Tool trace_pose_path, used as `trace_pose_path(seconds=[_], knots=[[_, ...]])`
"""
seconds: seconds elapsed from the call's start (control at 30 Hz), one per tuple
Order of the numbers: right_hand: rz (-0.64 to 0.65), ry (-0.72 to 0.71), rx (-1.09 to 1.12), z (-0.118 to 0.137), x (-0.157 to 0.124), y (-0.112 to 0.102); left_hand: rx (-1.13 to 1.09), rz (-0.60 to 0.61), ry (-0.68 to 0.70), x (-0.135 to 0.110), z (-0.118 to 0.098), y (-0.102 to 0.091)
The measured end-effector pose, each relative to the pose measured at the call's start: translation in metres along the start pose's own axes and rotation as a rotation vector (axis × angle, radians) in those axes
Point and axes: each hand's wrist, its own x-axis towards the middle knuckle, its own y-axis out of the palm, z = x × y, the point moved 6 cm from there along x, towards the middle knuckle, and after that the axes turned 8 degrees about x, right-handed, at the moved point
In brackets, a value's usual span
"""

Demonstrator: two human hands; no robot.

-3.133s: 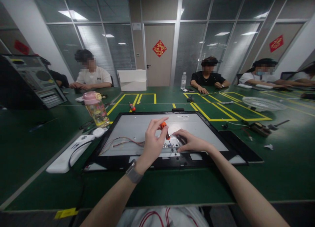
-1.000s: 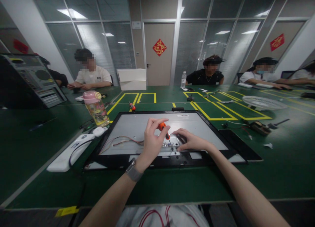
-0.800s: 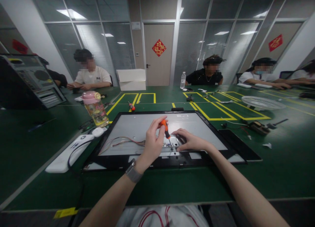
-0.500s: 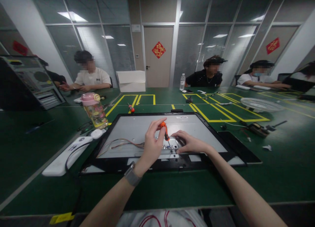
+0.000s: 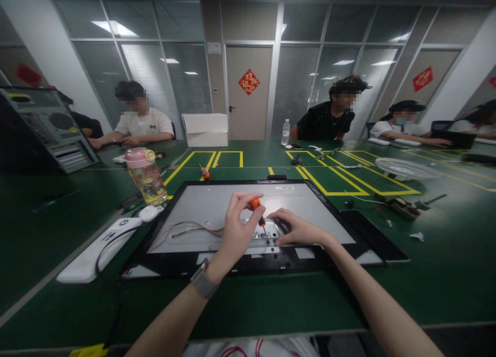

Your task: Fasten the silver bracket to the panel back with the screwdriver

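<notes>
Orange and black, the screwdriver point(image 5: 255, 204) leans over the grey metal back of a flat panel point(image 5: 213, 202), which lies by the middle of the table's near edge point(image 5: 271, 315). The left hand point(image 5: 238, 225) pinches its handle between thumb and fingers, wrist raised, index finger stretched across the top; the forearm rises from the near edge, a watch point(image 5: 204, 279) at the wrist. The shaft slants down to a small metal bracket point(image 5: 273, 226) close to the panel's near edge; the tip's exact seat is too small to tell. Coming in from the near right, the right hand point(image 5: 298, 229) arches palm down, thumb and fingers spread around the bracket; whether they grip it cannot be told. The two hands are apart, side by side.
</notes>
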Motion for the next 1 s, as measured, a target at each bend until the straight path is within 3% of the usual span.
trace_pose_path(seconds=[0.23,0.43,0.6,0.73,0.9,1.0], knots=[[-0.005,0.010,-0.009,-0.0012,0.0003,-0.0003,-0.096,0.064,-0.045,0.0005,0.0026,0.0025],[-0.006,-0.004,-0.012,-0.0019,0.0010,-0.0003,0.001,0.002,0.006,0.0012,0.0007,-0.0007],[-0.004,0.008,0.000,-0.0028,0.0007,-0.0003,-0.031,0.049,-0.019,0.0010,0.0012,0.0022],[-0.002,0.015,-0.005,-0.0016,0.0004,-0.0002,0.027,-0.016,-0.027,0.0017,0.0025,-0.0017],[-0.005,0.009,-0.014,-0.0005,0.0002,-0.0008,0.021,0.023,-0.030,0.0033,0.0027,-0.0003],[-0.004,0.006,-0.015,-0.0007,0.0001,-0.0007,0.071,-0.029,-0.023,0.0039,0.0026,-0.0035]])
